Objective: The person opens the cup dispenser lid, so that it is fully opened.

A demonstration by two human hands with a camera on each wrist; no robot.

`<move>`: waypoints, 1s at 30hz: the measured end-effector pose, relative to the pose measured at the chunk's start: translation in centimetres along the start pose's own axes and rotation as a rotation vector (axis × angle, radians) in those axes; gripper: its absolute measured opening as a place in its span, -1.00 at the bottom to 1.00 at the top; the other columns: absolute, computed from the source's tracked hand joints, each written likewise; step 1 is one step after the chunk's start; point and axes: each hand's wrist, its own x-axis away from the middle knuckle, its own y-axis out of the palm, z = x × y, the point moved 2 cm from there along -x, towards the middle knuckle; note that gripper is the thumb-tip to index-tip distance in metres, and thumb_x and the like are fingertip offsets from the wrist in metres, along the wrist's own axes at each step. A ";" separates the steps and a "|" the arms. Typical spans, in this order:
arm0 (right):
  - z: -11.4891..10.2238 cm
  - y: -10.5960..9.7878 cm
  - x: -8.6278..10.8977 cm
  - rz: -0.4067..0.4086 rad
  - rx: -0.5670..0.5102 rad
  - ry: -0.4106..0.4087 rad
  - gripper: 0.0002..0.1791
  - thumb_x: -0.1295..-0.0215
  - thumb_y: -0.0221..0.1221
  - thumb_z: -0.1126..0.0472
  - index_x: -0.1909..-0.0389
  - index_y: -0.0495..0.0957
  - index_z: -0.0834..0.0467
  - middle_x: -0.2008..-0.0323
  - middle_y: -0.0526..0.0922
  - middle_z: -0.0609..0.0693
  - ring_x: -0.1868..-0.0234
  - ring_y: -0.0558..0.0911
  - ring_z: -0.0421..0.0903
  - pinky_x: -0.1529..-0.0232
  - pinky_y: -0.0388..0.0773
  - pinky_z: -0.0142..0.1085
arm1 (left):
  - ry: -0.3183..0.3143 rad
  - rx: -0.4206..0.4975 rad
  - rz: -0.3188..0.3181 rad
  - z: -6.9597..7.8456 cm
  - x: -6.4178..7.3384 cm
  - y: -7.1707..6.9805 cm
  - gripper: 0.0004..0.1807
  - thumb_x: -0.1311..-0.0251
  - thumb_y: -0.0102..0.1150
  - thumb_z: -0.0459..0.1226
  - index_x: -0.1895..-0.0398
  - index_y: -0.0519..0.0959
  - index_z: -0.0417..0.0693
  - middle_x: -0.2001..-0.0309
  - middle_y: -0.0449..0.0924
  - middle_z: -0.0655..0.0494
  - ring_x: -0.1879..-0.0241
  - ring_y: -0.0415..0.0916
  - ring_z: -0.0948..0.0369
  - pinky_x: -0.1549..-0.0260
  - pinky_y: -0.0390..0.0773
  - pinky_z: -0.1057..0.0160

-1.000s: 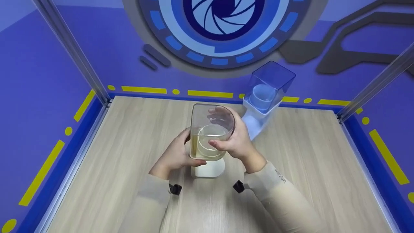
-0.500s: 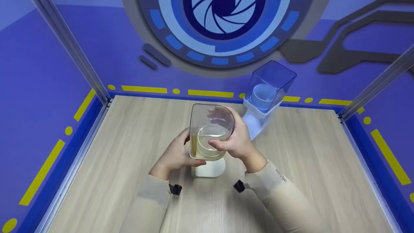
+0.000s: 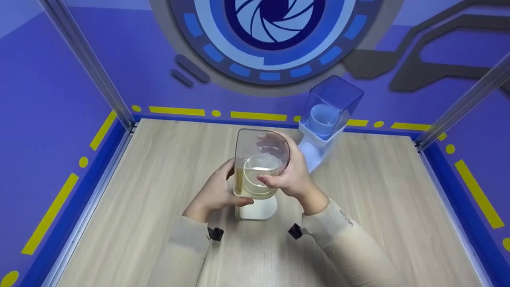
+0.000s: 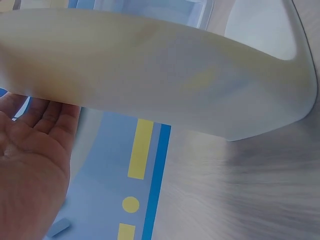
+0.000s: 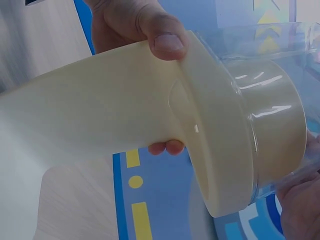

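A cream stand (image 3: 259, 209) with a clear squarish container (image 3: 246, 145) on top is upright at the middle of the table. Inside the container shows a round cream collar (image 5: 280, 120). My left hand (image 3: 217, 189) grips the stand's neck just under the container, its thumb (image 5: 167, 45) by the rim in the right wrist view. My right hand (image 3: 297, 175) holds the clear container from the right, fingers behind it and thumb across the front. In the left wrist view the neck (image 4: 150, 65) fills the upper part, hiding some left fingertips.
A second, similar stand, pale blue-white (image 3: 314, 153) with a clear cover (image 3: 336, 93), stands at the back right near the wall. Purple-blue panels (image 3: 131, 59) and metal posts (image 3: 85, 59) enclose the wooden table (image 3: 159, 147). Small black cameras (image 3: 216, 234) sit at both wrists.
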 end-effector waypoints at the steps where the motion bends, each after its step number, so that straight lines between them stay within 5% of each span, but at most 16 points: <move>1: 0.0 0.0 0.0 0.000 -0.001 -0.001 0.27 0.04 0.76 -0.20 -0.51 0.37 0.46 -0.37 0.67 0.39 -0.32 0.76 0.17 -0.42 0.75 -0.17 | -0.001 -0.001 -0.001 0.0 0.0 0.0 0.36 0.28 0.96 -0.17 -0.73 0.37 0.14 -0.55 0.57 0.19 -0.66 0.42 0.03 -0.76 0.33 -0.12; 10: -0.2 0.2 -0.3 0.008 -0.014 0.000 0.35 0.03 0.74 -0.34 -0.52 0.36 0.48 -0.34 0.66 0.44 -0.29 0.77 -0.03 -0.46 0.74 -0.17 | -0.004 -0.016 -0.014 0.0 0.2 0.1 0.33 0.25 0.95 -0.15 -0.70 0.38 0.08 -0.51 0.61 0.09 -0.63 0.46 -0.04 -0.74 0.33 -0.19; 19: -1.1 0.0 -0.3 0.000 0.049 -0.005 0.19 0.16 0.74 0.12 -0.52 0.39 0.40 -0.35 0.71 0.32 -0.32 0.76 0.06 -0.40 0.76 -0.20 | 0.015 -0.010 -0.008 0.1 0.0 0.1 0.26 0.25 0.94 -0.14 -0.64 0.43 0.04 -0.48 0.63 0.09 -0.59 0.50 -0.03 -0.73 0.36 -0.21; 25: -1.3 -0.5 -1.6 0.004 -0.115 -0.032 0.14 0.02 0.76 0.07 -0.48 0.37 0.49 -0.36 0.68 0.33 -0.30 0.75 0.13 -0.45 0.75 -0.08 | 0.017 -0.013 -0.014 0.0 0.0 0.1 0.35 0.21 0.95 -0.15 -0.74 0.34 0.02 -0.57 0.57 0.07 -0.66 0.43 -0.04 -0.77 0.31 -0.15; 30: -2.8 -1.4 -3.2 0.037 -0.192 -0.083 0.11 0.03 0.77 -0.02 -0.47 0.44 0.35 -0.34 0.72 0.17 -0.29 0.76 0.05 -0.42 0.77 -0.05 | -0.025 -0.003 -0.012 0.0 0.1 0.0 0.50 0.22 0.95 -0.10 -0.83 0.18 -0.11 -0.70 0.41 -0.06 -0.75 0.30 -0.14 -0.80 0.23 -0.20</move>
